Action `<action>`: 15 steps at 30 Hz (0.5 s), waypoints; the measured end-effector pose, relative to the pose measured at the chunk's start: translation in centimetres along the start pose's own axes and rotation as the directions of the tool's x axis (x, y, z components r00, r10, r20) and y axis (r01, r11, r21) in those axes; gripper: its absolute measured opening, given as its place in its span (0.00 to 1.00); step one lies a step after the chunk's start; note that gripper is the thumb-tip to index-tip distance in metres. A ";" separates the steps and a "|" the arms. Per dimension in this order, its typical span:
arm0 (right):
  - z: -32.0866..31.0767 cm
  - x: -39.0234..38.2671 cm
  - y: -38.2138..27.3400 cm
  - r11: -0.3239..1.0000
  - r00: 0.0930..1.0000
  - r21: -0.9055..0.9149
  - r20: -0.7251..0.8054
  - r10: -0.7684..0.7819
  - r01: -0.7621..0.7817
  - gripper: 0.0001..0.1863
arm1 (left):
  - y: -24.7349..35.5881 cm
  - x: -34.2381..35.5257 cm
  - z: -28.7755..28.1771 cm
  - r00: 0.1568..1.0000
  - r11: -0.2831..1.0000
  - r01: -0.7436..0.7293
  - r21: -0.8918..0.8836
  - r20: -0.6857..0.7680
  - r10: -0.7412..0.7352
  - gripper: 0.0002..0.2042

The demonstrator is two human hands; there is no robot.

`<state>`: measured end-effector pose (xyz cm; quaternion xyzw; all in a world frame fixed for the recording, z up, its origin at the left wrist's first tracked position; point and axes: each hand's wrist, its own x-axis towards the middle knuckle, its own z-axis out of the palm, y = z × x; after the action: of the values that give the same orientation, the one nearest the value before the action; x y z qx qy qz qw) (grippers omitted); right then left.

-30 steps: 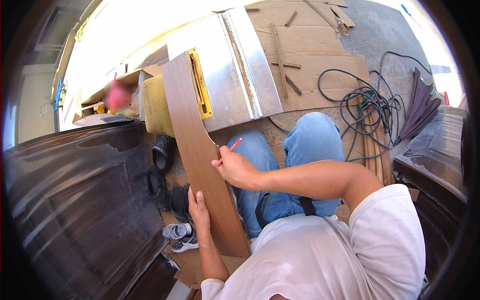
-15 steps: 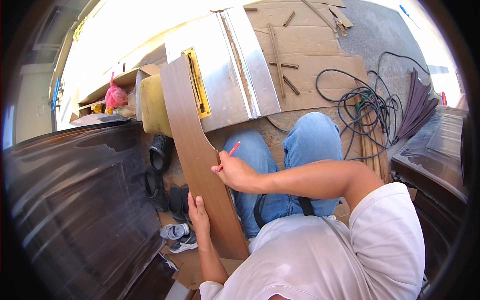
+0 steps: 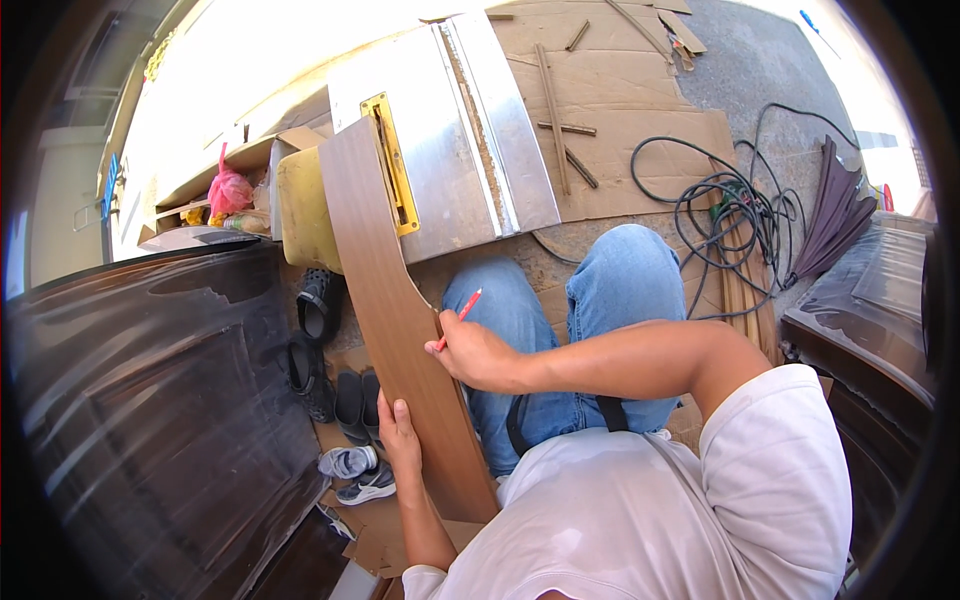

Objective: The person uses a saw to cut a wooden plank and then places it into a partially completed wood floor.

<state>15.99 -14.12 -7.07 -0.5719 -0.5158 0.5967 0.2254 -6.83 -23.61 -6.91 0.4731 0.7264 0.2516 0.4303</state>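
Note:
A long brown wooden board [image 3: 400, 320] with a curved cut in its right edge slants from my lap up to a metal-topped saw table [image 3: 430, 130]. Its far end rests beside the yellow slotted insert [image 3: 391, 165] of that table. Around the board's left edge my left hand [image 3: 398, 430] is closed, the thumb lying on the face. My right hand [image 3: 470, 350] grips a red pencil [image 3: 458, 318], whose tip points up and away from the wood. That hand touches the board's right edge just below the curve.
Wood strips [image 3: 552, 120] lie on flattened cardboard [image 3: 640, 130] beyond the table. To the right are a coiled black cable [image 3: 735, 225] and a folded dark umbrella [image 3: 835, 215]. Several shoes [image 3: 320, 305] sit left of the board, beside a large dark wooden panel [image 3: 150, 400].
The board's far end has slid slightly toward me and left. My right hand has shifted slightly down along the edge, still with the pencil; my left hand keeps its grip.

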 end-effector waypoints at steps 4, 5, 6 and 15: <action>0.0 -0.4 -0.1 1.000 1.000 0.009 0.010 0.015 -0.015 0.19 | 0.2 -0.4 -0.1 1.000 1.000 0.015 0.011 0.004 -0.015 0.25; 0.0 -0.4 -0.1 1.000 1.000 0.011 0.022 0.017 -0.017 0.19 | 0.1 -0.5 -0.1 1.000 1.000 0.015 0.012 0.004 -0.015 0.25; 0.0 -0.5 -0.2 1.000 0.999 0.014 0.034 0.018 -0.019 0.19 | -0.1 -0.6 -0.1 1.000 1.000 0.021 -0.005 0.006 -0.021 0.25; 0.4 -1.0 0.5 0.999 0.999 0.038 0.043 0.002 -0.003 0.20 | -0.7 -1.4 -0.2 0.999 0.999 0.036 -0.009 0.013 -0.036 0.26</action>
<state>16.04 -15.30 -7.13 -0.5552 -0.5084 0.6188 0.2245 -7.13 -25.14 -6.81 0.4596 0.7309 0.2443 0.4414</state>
